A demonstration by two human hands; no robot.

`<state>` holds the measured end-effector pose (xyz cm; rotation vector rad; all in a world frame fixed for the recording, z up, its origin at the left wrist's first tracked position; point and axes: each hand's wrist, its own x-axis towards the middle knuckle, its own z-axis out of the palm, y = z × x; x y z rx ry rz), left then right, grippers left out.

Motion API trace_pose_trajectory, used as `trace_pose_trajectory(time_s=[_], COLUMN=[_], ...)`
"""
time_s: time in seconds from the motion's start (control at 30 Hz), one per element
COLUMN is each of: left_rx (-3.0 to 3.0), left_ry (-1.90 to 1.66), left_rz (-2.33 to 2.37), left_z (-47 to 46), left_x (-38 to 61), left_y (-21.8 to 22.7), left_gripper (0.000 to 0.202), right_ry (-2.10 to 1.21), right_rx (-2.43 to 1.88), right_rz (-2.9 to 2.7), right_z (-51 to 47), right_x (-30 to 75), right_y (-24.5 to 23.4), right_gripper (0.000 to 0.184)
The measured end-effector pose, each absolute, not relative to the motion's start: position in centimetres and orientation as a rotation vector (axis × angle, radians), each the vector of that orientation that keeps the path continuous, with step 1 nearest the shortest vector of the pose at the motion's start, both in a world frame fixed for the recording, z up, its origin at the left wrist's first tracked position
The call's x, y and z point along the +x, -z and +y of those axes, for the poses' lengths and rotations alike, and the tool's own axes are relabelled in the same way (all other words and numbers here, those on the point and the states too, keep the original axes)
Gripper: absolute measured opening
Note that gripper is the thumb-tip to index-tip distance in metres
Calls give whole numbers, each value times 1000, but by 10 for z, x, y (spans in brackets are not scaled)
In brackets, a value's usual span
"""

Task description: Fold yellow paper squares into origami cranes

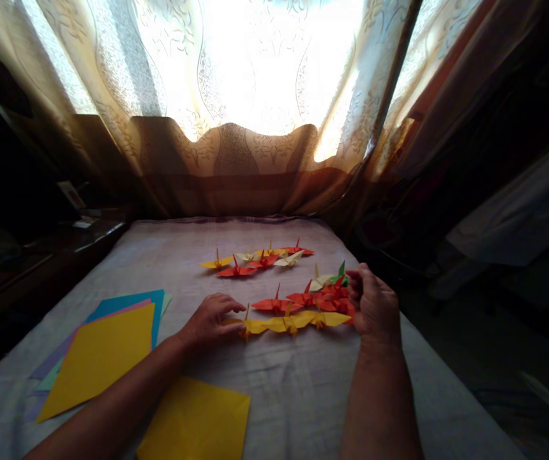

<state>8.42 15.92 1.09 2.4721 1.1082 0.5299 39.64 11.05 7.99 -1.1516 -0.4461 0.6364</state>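
Observation:
Folded paper cranes lie in rows on a grey cloth-covered table (pixel 298 396). My left hand (pixel 210 321) rests fingers-down on the left end of a near row of yellow cranes (pixel 290 322), pinching the wing of the leftmost one. My right hand (pixel 374 305) is curled at the right end of the rows, fingers closed against the red cranes (pixel 325 299) there; what it holds, if anything, is hidden. A white crane (pixel 321 280) and a green one (pixel 341 273) sit just beyond it. A farther row of yellow, red and white cranes (pixel 260 259) lies untouched.
A fanned stack of coloured paper sheets, yellow on top (pixel 102 354), lies at the left. A single yellow sheet (pixel 195 421) lies near the front edge between my forearms. Lace curtains hang behind the table. Dark furniture stands left and right.

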Motion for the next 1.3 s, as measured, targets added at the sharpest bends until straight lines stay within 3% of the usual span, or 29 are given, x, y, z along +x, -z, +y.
trace_pose_trajectory(time_s=[0.3,0.47,0.63,0.7,0.97,1.3], left_rx=[2464,2606,2661,2661,2856,2854], left_ry=[-687,-563,-509,-527,-557,-478], left_rz=[1015,780,743,738,1007,1170], left_z=[149,143,146,150,199,242], left_x=[89,83,86,84,39,8], left_y=[-13,-17,-15,-20,-47,-30], left_gripper=[12,40,14,13,14,16], right_ry=[-638,-624,-628,-635,-642,-621], right_rx=[-1199,-1233,-1221,-1213,-1202,-1224], right_rz=[-421,-451,-435,-434,-405,-432], right_z=[110,112,111,111,112,113], right_x=[398,398,396,396,394,397], right_y=[-78,-76,-78,-79,-80,-75], right_gripper=[46,45,45,46,44,41])
